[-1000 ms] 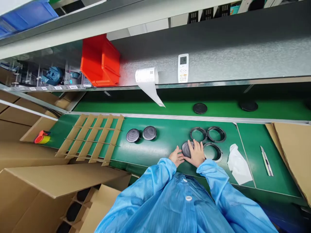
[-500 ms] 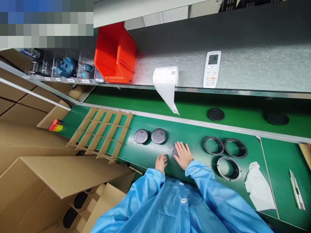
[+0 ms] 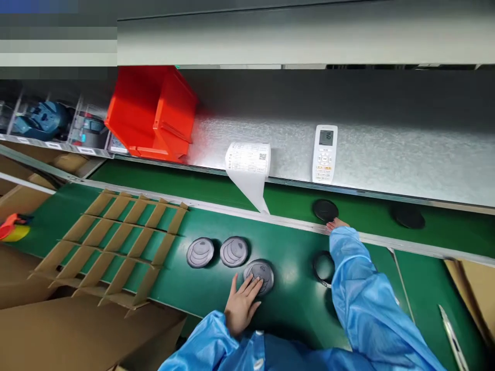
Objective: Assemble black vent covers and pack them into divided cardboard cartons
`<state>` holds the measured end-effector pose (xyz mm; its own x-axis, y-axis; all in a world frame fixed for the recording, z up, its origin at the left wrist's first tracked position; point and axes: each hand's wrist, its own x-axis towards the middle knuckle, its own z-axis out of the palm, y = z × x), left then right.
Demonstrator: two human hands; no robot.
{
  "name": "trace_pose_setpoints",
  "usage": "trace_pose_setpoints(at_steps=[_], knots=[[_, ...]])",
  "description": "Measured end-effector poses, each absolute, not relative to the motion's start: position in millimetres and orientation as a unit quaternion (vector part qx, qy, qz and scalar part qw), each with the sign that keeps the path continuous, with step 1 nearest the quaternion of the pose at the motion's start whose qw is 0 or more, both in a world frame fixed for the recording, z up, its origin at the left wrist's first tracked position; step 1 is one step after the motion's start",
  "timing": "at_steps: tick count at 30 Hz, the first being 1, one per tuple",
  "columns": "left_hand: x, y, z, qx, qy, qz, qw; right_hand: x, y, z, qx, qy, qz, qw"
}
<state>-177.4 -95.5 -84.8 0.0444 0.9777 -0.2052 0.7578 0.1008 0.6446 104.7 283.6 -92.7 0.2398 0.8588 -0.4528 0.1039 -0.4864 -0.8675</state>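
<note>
My left hand [image 3: 240, 305] lies with fingers spread on a dark grey round air vent [image 3: 263, 273] on the green bench. Two similar vents, a left one [image 3: 200, 252] and a middle one [image 3: 234, 251], sit just behind it. Stretched toward the back, my right hand [image 3: 337, 223] is at the near edge of a black round disc [image 3: 325, 209]. Its fingers are small and partly hidden, so its grip is unclear. A black ring [image 3: 318, 270] shows beside my right sleeve, which hides other rings.
A cardboard divider grid [image 3: 133, 247] lies left on the bench. Another black disc [image 3: 409, 216] is at the back right. A utility knife [image 3: 452, 337] lies at right. On the shelf stand a red bin [image 3: 176, 118], a paper label roll [image 3: 247, 158] and a white remote control [image 3: 325, 154].
My right hand has left the nearest vent and reached back right to the black disc. My left hand has moved onto that vent and spread its fingers. The view has shifted.
</note>
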Motion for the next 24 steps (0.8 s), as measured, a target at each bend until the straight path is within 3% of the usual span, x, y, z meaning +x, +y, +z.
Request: trace_pose_setpoints(at_steps=[3, 8, 13, 18, 20, 24], knots=[[-188, -100, -73, 0.595, 0.699, 0.208, 0.338, 93, 292, -95, -0.704, -0.249, 0.569, 0.344], [-173, -86, -43, 0.388, 0.730, 0.403, 0.393, 44, 257, -81, -0.642, -0.162, 0.661, 0.352], [-148, -45, -24, 0.096, 0.536, 0.580, 0.606, 8, 111, -48, -0.477, -0.122, 0.817, 0.300], [-133, -38, -12, -0.008, 0.388, 0.602, 0.698, 10, -11, -24, -0.358, -0.172, 0.904, 0.158], [-128, -45, -9, -0.023, 0.377, 0.604, 0.702, 22, -20, -21, -0.404, -0.278, 0.861, 0.138], [-115, -60, -5, -0.033, 0.325, 0.589, 0.739, 59, -2, -16, -0.502, -0.603, 0.543, 0.298]])
